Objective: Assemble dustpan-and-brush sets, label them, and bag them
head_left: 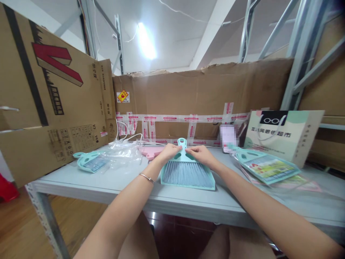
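Note:
A mint-green hand brush [185, 172] with grey-blue bristles lies nested in a matching dustpan [188, 187] at the middle of the table. My left hand [171, 151] pinches the handle from the left, thumb on top. From the other side my right hand [201, 154] grips the same handle, its fingers close to the left thumb. The looped end of the handle sticks up beyond both hands. Whether the fingers also hold the dustpan underneath cannot be made out. Behind my left hand, partly covered, is a pink dustpan [151, 152].
Another mint brush set [91, 162] and crumpled clear plastic bags [121, 153] lie at left. At right are a packaged mint set [269, 167] with a printed card, a phone [228, 138] and a paper bag [283, 135]. Cardboard [202, 93] walls the back of the table [107, 187].

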Tool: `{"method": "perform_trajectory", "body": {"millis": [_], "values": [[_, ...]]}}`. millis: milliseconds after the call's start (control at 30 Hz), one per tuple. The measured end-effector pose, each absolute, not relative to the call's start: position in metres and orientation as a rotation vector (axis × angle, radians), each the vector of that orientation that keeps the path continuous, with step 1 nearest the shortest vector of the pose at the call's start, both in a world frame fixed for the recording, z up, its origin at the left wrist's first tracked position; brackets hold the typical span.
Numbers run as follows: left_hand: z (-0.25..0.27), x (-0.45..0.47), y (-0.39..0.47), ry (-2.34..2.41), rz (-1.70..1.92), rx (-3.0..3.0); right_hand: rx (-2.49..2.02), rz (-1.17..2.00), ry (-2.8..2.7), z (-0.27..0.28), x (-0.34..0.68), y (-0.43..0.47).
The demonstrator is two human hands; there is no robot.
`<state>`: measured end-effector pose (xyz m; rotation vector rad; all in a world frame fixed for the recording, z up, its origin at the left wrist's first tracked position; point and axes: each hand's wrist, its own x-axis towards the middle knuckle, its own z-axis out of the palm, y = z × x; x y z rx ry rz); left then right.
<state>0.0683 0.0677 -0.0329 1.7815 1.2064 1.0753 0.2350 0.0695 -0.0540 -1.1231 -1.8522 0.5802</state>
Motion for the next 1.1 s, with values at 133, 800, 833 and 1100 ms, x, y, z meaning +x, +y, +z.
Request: {"method": "perform_trajectory", "body": {"millis": [133,800,833,1100], "values": [[-0.033,0.068,0.069,1.220,1.068,1.769,-1.129,0.640,-1.800,-0.053,0.235,0.070],[-0.030,0.052,0.074,1.008,1.182,1.998,-1.180,0.566,-1.576,-0.047,0.266,0.083],[-0.030,0.051,0.076,1.014,1.240,2.013,-1.241,0.498,-1.612,-0.046,0.275,0.085],[-0.037,0.042,0.090,1.125,1.608,2.040,-1.920,0.165,-1.988,-0.068,0.314,0.095]]}}
